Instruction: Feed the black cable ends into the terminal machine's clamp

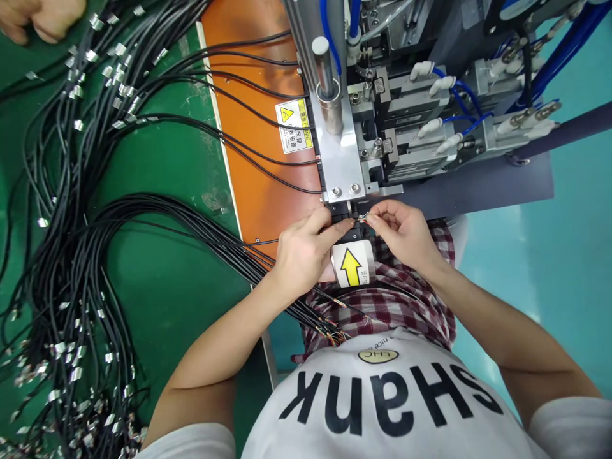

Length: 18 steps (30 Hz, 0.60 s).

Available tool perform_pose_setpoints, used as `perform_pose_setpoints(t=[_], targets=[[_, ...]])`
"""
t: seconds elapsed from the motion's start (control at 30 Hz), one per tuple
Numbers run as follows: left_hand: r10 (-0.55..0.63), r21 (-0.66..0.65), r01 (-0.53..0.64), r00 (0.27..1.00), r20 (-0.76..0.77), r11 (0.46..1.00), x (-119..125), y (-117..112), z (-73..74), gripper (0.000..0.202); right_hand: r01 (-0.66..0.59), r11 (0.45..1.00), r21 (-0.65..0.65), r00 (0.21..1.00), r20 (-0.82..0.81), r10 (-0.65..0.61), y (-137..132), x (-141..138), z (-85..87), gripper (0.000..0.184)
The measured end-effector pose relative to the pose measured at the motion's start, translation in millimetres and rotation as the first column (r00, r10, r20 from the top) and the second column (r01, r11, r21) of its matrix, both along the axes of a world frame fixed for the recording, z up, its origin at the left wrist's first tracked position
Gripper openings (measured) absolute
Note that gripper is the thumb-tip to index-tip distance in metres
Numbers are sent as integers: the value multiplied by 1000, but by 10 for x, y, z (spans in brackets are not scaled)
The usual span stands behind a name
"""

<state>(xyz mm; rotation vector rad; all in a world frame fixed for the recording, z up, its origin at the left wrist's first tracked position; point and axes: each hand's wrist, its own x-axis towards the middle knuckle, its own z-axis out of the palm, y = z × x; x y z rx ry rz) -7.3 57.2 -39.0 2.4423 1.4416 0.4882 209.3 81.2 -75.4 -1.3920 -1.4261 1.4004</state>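
At the near end of the machine's feed track, my left hand (pixel 303 252) is closed round a thin black cable (pixel 224 241), its index finger stretched to the dark fixture (pixel 354 233). The cable's far end is hidden by the fingers. From the other side my right hand (pixel 404 233) pinches the thin stripped wires (pixel 364 217) at the cable's tip, just beyond the left fingertip. Below both hands is a white plate with a yellow arrow (pixel 351 264). A thick bundle of black cables (pixel 191 223) passes under my left forearm, its coloured wire ends (pixel 335 335) over my lap.
Several cables run across the orange plate (pixel 258 153) into the machine's metal bar (pixel 342 156). Pneumatic cylinders (pixel 411 108) with blue hoses stand beyond. Cables with metal connectors (pixel 76 357) cover the left of the green table (pixel 167 306). Another person's hand (pixel 45 16) rests at top left.
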Motion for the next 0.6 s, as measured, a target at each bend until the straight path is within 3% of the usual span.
perform_pose_setpoints(t=[0.2,0.6], targets=[[0,30,1,1000,-24,1000,11,-4,11,42,-19,998,68,989,146,9,-4,-2,79,12],[17,13,-17,999,-45,1000,34,0,15,41,-20,999,49,952,307,4,-9,-47,199,7]])
